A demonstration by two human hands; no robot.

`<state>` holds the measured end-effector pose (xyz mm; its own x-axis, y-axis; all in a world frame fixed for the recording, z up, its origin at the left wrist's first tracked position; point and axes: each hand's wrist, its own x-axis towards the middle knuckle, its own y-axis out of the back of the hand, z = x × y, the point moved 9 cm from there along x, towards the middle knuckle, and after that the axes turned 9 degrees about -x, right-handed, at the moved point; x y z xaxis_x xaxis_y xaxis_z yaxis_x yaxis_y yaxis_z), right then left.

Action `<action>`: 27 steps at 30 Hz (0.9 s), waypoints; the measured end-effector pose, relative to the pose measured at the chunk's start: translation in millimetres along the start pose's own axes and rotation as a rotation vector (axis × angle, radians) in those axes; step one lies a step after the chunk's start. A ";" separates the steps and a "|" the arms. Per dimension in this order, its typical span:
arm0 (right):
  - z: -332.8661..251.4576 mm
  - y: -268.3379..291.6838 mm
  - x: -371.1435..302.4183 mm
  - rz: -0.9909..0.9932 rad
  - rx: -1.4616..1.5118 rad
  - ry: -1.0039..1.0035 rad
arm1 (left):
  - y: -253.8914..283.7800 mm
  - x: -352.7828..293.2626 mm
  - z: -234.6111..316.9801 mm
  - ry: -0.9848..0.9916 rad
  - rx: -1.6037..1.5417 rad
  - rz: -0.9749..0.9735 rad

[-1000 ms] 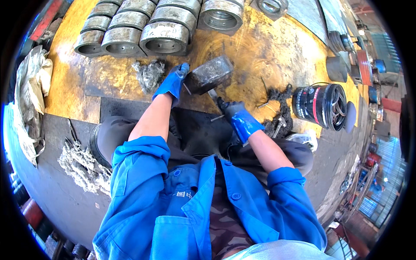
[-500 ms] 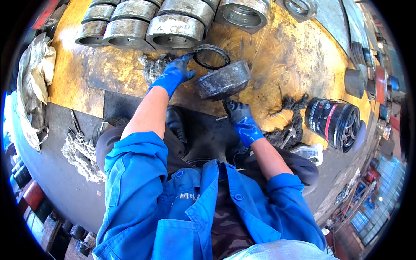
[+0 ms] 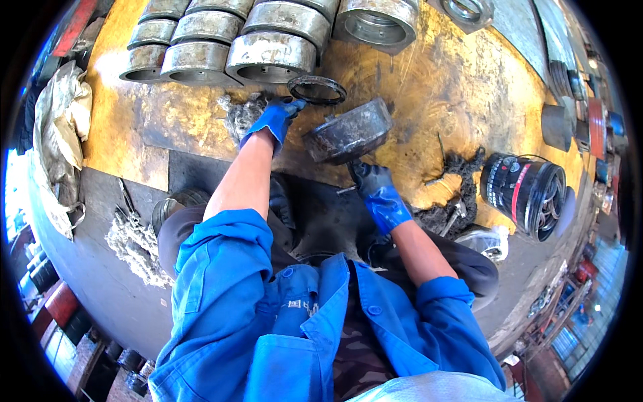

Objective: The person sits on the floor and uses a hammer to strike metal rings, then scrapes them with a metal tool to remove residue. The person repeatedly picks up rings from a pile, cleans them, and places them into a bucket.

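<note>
Blue gloves, stained dark at the fingers, cover both hands. My left hand reaches forward, its fingers closed at the left edge of a thin black ring. The ring is tilted, just behind a thick, dark, greasy steel collar. That collar leans over at an angle near the worktop's front edge; its underside is hidden. My right hand is closed close below the collar, fingertips against its lower edge. A short thin metal rod sticks out from its fingers. A grey rag wad lies beside my left hand.
Rows of machined steel rings stand at the back left, with a larger threaded ring beside them. To the right are a black bucket on its side and dark fibrous waste. A crumpled sack lies far left.
The black ring and my left hand have shifted slightly, and the ring now shows flatter. My right hand stays below the collar. The whole view has moved a little.
</note>
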<state>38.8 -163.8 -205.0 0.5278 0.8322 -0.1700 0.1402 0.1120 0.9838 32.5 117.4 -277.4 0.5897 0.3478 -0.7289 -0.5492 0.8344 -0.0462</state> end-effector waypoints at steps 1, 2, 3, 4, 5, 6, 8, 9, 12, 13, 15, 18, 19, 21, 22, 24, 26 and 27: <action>-2.4 0.7 3.1 -0.024 0.035 -0.008 | 11.6 6.9 -2.5 -0.005 0.003 0.011; -5.5 4.5 6.2 -0.016 0.040 -0.002 | 33.6 16.5 7.1 -0.150 0.269 0.127; -9.1 2.8 8.3 -0.092 0.037 0.000 | 44.0 11.7 23.5 -0.289 0.535 0.239; -12.3 1.5 9.7 -0.169 0.033 0.002 | 48.0 9.9 22.6 -0.289 0.537 0.245; -14.5 8.0 11.6 -0.165 0.035 0.006 | 59.7 1.9 28.4 -0.347 0.597 0.388; -14.6 16.8 12.1 -0.195 0.031 0.002 | 63.3 -10.2 35.5 -0.401 0.652 0.522; 1.0 15.4 1.1 -0.233 0.012 -0.032 | 27.7 -27.6 59.3 -0.422 0.683 0.432; -4.7 34.6 1.7 -0.004 -0.047 0.050 | 22.2 -36.5 69.4 -0.439 0.721 0.383; -7.6 53.9 -8.1 0.135 -0.063 0.138 | 21.8 -40.3 76.4 -0.514 0.802 0.450; -6.9 53.9 -9.4 0.041 -0.016 0.145 | 21.3 -42.3 76.8 -0.518 0.800 0.448; -1.4 60.9 -16.8 0.015 -0.032 0.155 | 27.6 -49.6 72.7 -0.448 0.768 0.526; -2.6 98.1 -23.6 -0.198 -0.020 0.139 | 39.8 -60.5 51.2 -0.392 0.501 0.491; -5.1 99.4 -27.2 -0.377 0.012 0.129 | 45.8 -67.6 43.5 -0.553 0.270 0.500; 6.4 105.4 -39.0 -0.309 -0.075 0.176 | 42.0 -54.5 7.8 -0.337 -0.027 0.415; 5.5 116.9 -42.1 -0.249 -0.166 0.236 | 25.6 -57.5 -15.0 -0.103 -0.320 0.333; 15.9 140.1 -47.8 -0.373 -0.151 0.183 | 11.3 -77.1 -37.8 0.185 -0.180 0.354; 47.9 144.0 -62.2 -0.516 -0.186 0.080 | -7.1 -77.9 -43.9 0.228 -0.162 0.296; 38.5 200.7 -62.8 -0.356 -0.150 0.071 | -8.9 -77.5 -50.0 0.235 -0.177 0.262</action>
<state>66.1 -214.5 0.9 0.4081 0.7618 -0.5031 0.1774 0.4744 0.8622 -37.9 61.6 -254.6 0.2757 0.4149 -0.8671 -0.7686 0.6368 0.0603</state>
